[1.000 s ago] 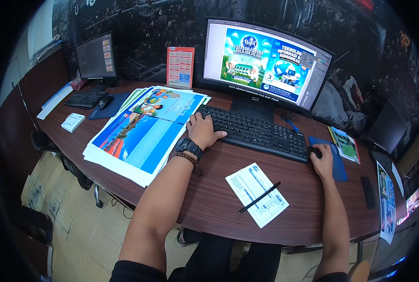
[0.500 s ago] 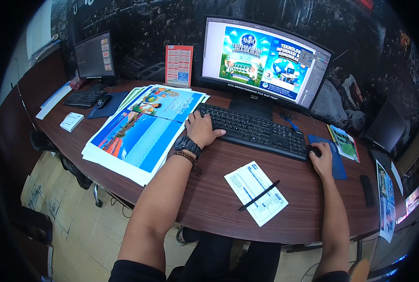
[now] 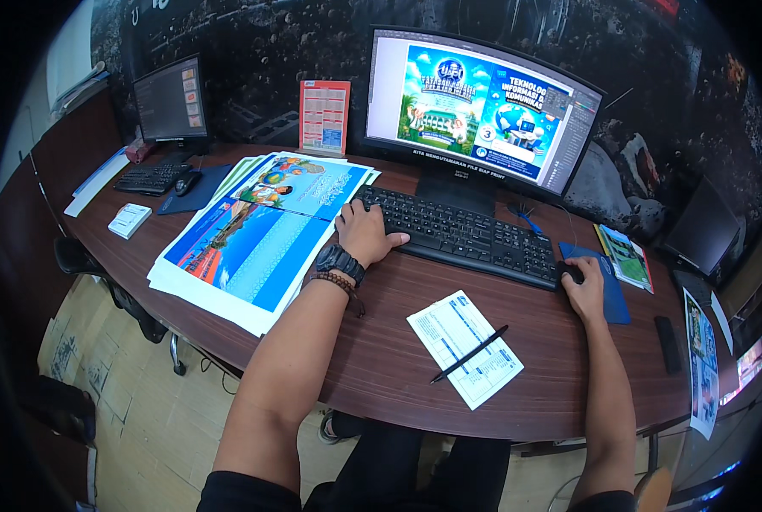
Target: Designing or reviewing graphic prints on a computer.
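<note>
Left hand (image 3: 366,235) (watch (image 3: 341,263) at wrist) on keyboard (image 3: 466,238); right hand (image 3: 586,293) gripping mouse (image 3: 572,272).

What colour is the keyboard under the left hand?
Black; the keyboard shows best in the head view.

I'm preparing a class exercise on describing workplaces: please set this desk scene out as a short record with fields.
Left hand: on the left end of the keyboard
Right hand: on the mouse
Large screen: lit, showing two colourful designs
Pen: lying across a white form
Printed sheets: stacked, left of the keyboard
Calendar: standing behind the stack
</note>
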### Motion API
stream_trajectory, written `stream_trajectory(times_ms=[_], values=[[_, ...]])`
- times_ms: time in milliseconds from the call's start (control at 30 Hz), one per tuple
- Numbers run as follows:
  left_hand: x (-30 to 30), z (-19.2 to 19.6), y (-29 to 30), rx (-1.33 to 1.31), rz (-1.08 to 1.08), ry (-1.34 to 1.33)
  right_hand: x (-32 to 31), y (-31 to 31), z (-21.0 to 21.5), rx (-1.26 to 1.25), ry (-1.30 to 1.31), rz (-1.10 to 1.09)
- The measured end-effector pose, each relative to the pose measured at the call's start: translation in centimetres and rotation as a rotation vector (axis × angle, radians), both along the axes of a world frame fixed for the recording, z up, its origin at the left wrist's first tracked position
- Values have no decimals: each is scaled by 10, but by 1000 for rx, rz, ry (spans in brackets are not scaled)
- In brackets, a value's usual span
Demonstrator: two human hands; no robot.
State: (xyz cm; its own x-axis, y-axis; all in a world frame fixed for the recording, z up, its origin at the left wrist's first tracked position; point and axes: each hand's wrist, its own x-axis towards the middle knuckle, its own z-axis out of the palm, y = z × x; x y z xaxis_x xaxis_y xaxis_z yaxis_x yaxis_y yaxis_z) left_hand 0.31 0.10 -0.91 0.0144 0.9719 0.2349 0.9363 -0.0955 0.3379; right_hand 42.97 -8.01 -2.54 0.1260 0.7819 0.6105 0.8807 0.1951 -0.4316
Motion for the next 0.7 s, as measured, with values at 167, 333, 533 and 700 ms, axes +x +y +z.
stream_trajectory(times_ms=[167, 333, 533, 700], values=[[0, 1, -1, -4, -2, -7, -4, -2, 3, -19, 18, -11], [0, 1, 0, -13, -4, 1, -1, -1, 1, -14, 16, -6], [0, 1, 0, -21, 0, 17, -4, -3, 3, -17, 18, -7], [0, 1, 0, -10, 1, 9, -1, -2, 2, -23, 18, -2]])
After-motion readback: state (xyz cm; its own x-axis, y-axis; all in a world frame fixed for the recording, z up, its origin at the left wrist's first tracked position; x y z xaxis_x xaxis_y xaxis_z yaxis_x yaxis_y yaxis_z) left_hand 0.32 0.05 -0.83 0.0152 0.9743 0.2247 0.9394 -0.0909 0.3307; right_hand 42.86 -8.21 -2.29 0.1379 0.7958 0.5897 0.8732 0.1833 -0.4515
